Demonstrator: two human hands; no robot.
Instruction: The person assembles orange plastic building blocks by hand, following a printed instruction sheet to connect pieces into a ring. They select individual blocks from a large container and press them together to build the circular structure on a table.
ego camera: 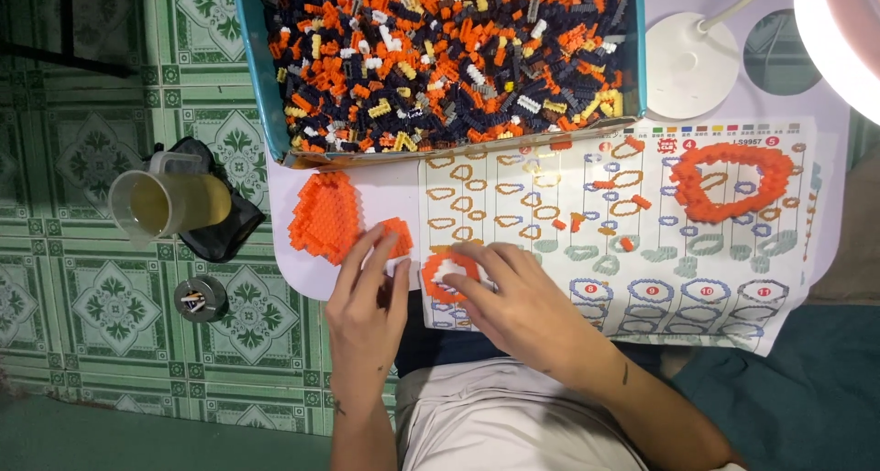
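My left hand (367,292) rests its fingertips on a small orange brick piece (398,235) near the table's front edge. My right hand (509,292) presses on an orange brick ring with a white centre (444,273) lying on the printed instruction sheet (642,279). A larger flat orange brick slab (325,216) sits just left of my left hand. A big orange brick ring (733,180) lies on the sheet at the right. Loose orange bricks (576,221) are scattered over the sheet.
A blue-walled tray (252,77) full of orange, dark, white and yellow small bricks fills the back of the table. A white lamp base (689,63) stands at the right. On the green tiled floor, left, are a plastic jug of yellowish liquid (165,205) and a small round tin (200,298).
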